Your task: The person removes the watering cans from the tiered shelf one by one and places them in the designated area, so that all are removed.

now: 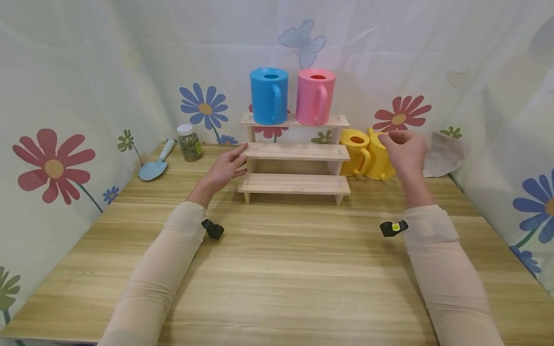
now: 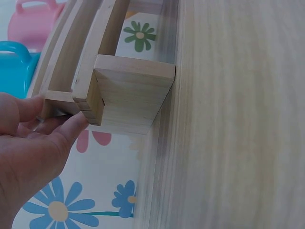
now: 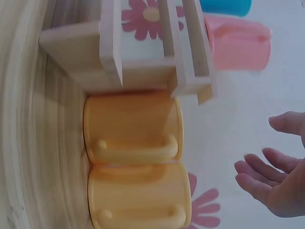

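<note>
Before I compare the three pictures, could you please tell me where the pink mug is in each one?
Head: pink mug, upper middle, on the top shelf.
Left wrist: pink mug, upper left corner.
Right wrist: pink mug, upper right.
Shared landmark: blue mug beside it.

Hands [image 2: 33, 148] (left one) touching wooden shelf [image 2: 131, 93]; blue mug [image 2: 14, 74], pink mug [image 2: 33, 26] atop.
</note>
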`<state>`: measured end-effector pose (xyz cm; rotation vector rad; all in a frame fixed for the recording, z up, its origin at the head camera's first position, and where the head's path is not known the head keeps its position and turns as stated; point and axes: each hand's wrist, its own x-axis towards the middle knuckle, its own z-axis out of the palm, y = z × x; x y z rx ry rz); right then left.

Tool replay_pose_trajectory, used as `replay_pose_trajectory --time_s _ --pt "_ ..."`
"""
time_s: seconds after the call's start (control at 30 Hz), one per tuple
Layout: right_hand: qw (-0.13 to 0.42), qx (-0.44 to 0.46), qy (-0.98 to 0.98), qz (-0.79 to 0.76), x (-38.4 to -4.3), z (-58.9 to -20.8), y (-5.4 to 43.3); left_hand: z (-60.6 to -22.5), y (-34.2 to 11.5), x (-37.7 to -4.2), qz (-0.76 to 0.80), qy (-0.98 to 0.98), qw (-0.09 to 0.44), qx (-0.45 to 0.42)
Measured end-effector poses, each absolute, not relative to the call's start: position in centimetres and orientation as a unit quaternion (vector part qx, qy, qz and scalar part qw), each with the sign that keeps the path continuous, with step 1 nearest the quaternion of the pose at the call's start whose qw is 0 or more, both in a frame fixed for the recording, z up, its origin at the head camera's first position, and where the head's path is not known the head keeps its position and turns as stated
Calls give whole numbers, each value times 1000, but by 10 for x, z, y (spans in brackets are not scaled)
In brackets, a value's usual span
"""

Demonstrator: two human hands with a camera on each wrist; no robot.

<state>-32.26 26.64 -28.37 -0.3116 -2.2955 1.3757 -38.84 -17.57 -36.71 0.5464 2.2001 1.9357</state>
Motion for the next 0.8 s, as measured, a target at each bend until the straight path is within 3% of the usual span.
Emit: replay_pose_trajectory --time_s 0.4,0.8 --pt "199 47 -838 507 -321 -305 217 -367 -176 -388 661 724 89 178" --pt "227 73 -809 537 -323 -305 208 -366 -173 -388 659 728 79 171"
